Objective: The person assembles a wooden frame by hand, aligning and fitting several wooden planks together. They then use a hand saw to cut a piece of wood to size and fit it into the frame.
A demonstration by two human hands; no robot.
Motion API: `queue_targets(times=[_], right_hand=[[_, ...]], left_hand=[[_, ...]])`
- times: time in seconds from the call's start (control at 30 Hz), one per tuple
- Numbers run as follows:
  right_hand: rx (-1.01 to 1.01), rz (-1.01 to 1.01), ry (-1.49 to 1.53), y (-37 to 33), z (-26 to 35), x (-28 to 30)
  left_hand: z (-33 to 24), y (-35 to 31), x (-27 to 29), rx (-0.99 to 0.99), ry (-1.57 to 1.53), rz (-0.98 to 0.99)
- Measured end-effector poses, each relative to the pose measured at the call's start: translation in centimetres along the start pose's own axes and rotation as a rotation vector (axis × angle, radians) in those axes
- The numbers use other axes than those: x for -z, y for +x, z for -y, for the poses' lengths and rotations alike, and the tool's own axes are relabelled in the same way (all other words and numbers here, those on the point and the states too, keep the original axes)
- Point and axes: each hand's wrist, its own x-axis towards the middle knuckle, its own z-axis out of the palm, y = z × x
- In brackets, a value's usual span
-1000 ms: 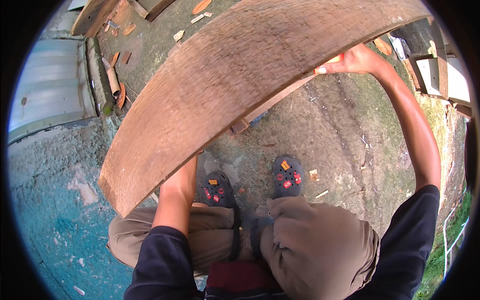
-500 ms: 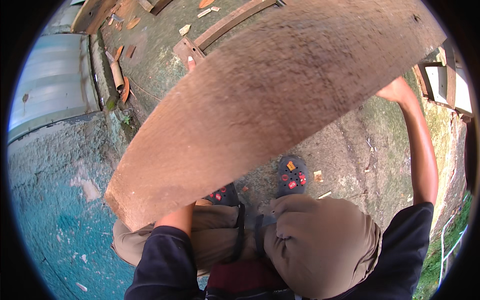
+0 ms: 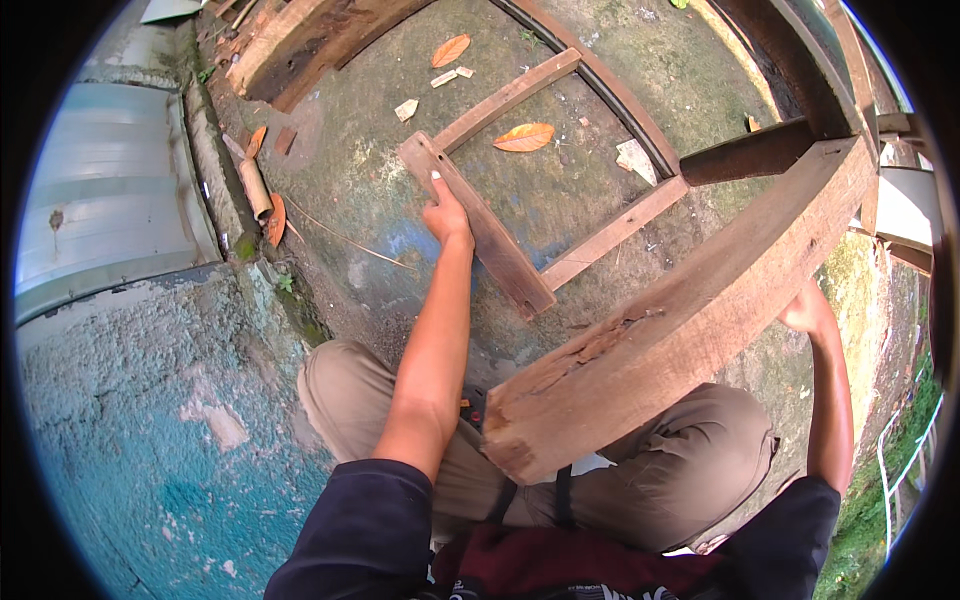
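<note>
My left hand (image 3: 447,217) is closed round a short wooden board (image 3: 490,235), its thumb pointing along the top near one end. Two narrower wooden bars (image 3: 615,233) run from this board to a long curved-looking rail. Close to me, a thick brown beam (image 3: 670,330) slants from over my knees up to the right, with a split, darkened patch along one face. At its right-hand underside is my right hand (image 3: 803,308), wrapped against the beam, most of its fingers hidden behind the wood. The beam meets other dark timbers (image 3: 800,75) at the upper right.
A mossy concrete floor (image 3: 370,215) carries dry orange leaves (image 3: 524,137) and wood scraps. To the left are a chipped blue wall (image 3: 150,420) and a pale metal sheet (image 3: 120,180). More timber (image 3: 320,45) lies at the far left; grass edges the lower right.
The large beam has turned and swung down to the right, showing a narrower face. My left hand and the short board, mostly covered before, are now in plain sight.
</note>
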Motion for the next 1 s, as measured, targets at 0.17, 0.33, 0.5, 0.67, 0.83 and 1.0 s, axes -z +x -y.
queue_targets(times=[0.17, 0.33, 0.5, 0.67, 0.83, 1.0], right_hand=[[-0.169, 0.113, 0.113, -7.3, 7.6, 1.2], [-0.440, 0.046, 0.398, -12.1, 19.6, -1.3], [-0.465, -0.350, 1.000, -12.7, 24.0, -15.4], [-0.315, -0.705, 1.428, -6.6, 33.0, -33.8], [-0.304, -0.848, 1.516, 0.0, 36.0, -39.5], [-0.306, -0.841, 1.466, 2.2, 36.3, -41.7]], left_hand=[[0.1, 0.2, -0.4, 0.076, -0.023, 0.020], [2.0, 3.6, -1.0, 0.118, 0.091, -0.033], [1.4, 2.0, -1.2, 0.111, 0.205, -0.025], [1.4, 2.1, -0.9, 0.074, 0.217, -0.037], [0.5, 1.3, -0.5, 0.080, 0.145, 0.020], [0.4, 1.3, -0.1, 0.095, 0.203, -0.006]])
